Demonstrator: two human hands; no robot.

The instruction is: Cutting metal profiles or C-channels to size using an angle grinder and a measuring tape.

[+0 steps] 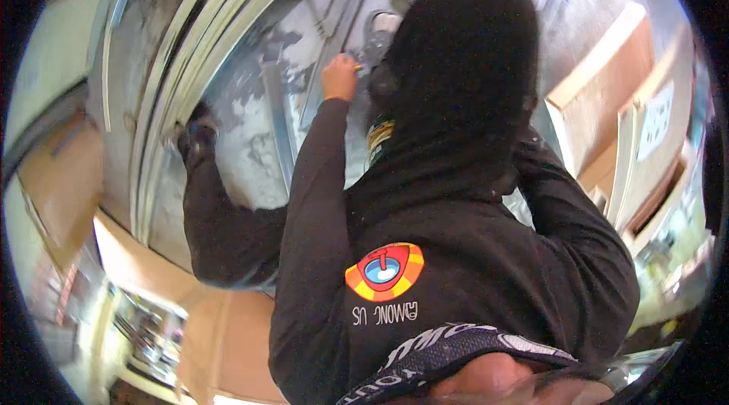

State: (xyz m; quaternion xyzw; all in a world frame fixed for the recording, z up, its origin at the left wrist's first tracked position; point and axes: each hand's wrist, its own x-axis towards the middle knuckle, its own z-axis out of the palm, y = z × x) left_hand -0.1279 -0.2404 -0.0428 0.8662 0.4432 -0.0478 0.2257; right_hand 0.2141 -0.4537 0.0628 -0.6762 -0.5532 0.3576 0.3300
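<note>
My left hand (pixel 340 77) reaches forward over a grey, stained surface, its fingers closed round a small yellow-tipped thing (pixel 357 68) too small to name. Close beside it lie long flat metal strips (pixel 328 52), and another strip (pixel 279 120) runs along to the left of my forearm. My right arm (pixel 566 189), in a black sleeve, goes forward behind a large black-clothed shape (pixel 463 63), seemingly my raised knee. That shape hides my right hand. A yellow patterned object (pixel 378 138) shows partly at its left edge.
Long pale metal profiles (pixel 171 94) curve along the left, next to a dark shoe (pixel 199 135). Wooden boards or boxes (pixel 604 82) stand at the right, one bearing a white sheet (pixel 654 122). Brown cardboard (pixel 228 344) lies at the lower left.
</note>
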